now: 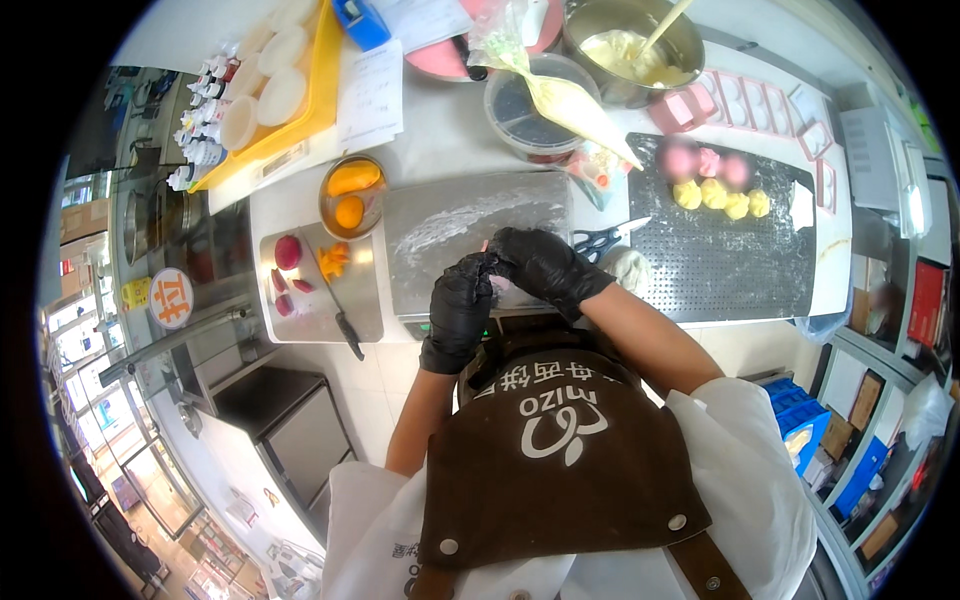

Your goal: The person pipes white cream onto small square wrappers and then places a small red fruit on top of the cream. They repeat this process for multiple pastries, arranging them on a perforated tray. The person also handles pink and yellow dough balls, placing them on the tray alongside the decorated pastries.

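Head-worn fisheye view, facing down past the apron (570,495), fairly near above the worktable (440,137)

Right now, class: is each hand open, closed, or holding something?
Left hand: curled, beside the right; hold cannot be told.
Right hand: curled near a pink bit; hold cannot be told.

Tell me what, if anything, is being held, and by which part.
A small pink piece shows between the left hand and right hand, apparently held, but it's too covered to tell which part is gripped.
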Tool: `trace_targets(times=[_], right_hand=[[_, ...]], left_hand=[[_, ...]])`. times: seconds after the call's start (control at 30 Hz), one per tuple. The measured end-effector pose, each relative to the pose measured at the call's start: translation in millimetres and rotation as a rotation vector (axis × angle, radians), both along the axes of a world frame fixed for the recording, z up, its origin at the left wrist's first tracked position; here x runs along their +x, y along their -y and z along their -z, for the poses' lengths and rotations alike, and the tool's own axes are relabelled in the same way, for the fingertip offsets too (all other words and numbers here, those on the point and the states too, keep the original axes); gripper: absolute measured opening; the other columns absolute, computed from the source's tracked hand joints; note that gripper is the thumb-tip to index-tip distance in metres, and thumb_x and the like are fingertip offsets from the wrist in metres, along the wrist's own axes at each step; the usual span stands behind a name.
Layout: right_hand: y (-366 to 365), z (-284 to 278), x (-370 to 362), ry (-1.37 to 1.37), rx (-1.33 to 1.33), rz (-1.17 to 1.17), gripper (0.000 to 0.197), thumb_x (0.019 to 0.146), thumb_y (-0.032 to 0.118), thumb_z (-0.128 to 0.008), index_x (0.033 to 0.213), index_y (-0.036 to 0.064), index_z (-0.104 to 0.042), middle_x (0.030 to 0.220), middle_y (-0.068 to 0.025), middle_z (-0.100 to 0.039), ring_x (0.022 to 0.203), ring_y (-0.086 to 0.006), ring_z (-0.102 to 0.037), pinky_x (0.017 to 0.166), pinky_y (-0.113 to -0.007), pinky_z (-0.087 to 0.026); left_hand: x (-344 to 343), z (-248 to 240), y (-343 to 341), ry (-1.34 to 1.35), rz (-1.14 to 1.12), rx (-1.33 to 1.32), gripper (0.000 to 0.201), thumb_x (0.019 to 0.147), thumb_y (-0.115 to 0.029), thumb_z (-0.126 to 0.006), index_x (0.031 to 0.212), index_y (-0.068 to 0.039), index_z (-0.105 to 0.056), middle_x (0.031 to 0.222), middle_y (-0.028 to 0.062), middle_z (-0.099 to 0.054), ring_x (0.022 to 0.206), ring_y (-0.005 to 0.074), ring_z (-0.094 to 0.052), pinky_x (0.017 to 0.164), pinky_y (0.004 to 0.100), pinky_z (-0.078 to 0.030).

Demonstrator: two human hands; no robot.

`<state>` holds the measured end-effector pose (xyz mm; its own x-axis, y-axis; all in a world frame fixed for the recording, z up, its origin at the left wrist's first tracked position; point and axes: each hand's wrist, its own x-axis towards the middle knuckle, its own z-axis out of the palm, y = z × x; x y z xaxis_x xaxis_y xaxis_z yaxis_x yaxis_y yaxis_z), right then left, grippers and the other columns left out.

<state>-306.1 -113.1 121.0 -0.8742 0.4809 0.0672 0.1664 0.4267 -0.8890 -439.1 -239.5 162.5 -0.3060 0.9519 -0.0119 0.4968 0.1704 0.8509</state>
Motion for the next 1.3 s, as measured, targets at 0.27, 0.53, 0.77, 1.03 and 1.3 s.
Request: trace_targets(times=[0.27,0.53,0.77,1.03,1.3], right_hand=[[7.5,31.9,-2.5,-0.063,0.112,0.018,0.01,0.083,0.011,-0.062,0.092,0.0079,-0.065,0.088,-0.0163,-0.068,0.084,-0.0375,-0.068,0.07,-0.044,-0.054],[4.5,8.9,13.3,-0.11,-0.095,0.049,0.017,0.095,0.012,-0.056,0.107,0.0063,-0.067,0.105,-0.0156,-0.069,0.098,-0.0337,-0.066,0.085,-0.04,-0.053],[1.4,30.7,45.3,0.265,0.046,0.235,0.023,0.097,0.021,-0.059,0.113,0.0046,-0.063,0.104,-0.0214,-0.068,0.097,-0.0415,-0.066,0.083,-0.046,-0.053],[-2.3,16.4,25.5,0.45,-0.159,0.191,0.027,0.098,0.026,-0.053,0.103,0.0014,-0.063,0.103,-0.0251,-0.066,0.102,-0.0419,-0.063,0.087,-0.048,-0.049],[-3.1,18.3,21.6,0.384,-0.092,0.16,0.026,0.095,0.026,-0.056,0.1,0.003,-0.066,0.102,-0.0242,-0.067,0.102,-0.0416,-0.062,0.088,-0.048,-0.049]], left_hand=[[-4.3,19.6,3.1,-0.152,0.067,0.046,0.025,0.082,-0.008,-0.067,0.107,-0.005,-0.067,0.092,0.0158,-0.07,0.083,0.0362,-0.067,0.072,0.0423,-0.053],[4.7,3.9,2.5,0.01,-0.042,-0.016,0.033,0.087,-0.003,-0.065,0.119,-0.004,-0.066,0.104,0.0157,-0.072,0.093,0.0328,-0.07,0.081,0.0389,-0.054],[-2.7,8.8,15.0,0.04,-0.197,-0.09,0.025,0.097,-0.011,-0.06,0.119,-0.002,-0.065,0.101,0.0172,-0.072,0.086,0.0295,-0.07,0.079,0.0358,-0.055],[-22.2,60.6,27.0,0.451,-0.337,-0.263,0.023,0.096,-0.014,-0.061,0.112,0.0,-0.07,0.092,0.0074,-0.071,0.076,0.0121,-0.063,0.07,0.0292,-0.052],[-11.3,49.1,16.3,0.631,-0.49,-0.312,0.015,0.096,-0.008,-0.06,0.106,-0.003,-0.07,0.086,0.0021,-0.068,0.072,0.0102,-0.061,0.057,0.0264,-0.052]])
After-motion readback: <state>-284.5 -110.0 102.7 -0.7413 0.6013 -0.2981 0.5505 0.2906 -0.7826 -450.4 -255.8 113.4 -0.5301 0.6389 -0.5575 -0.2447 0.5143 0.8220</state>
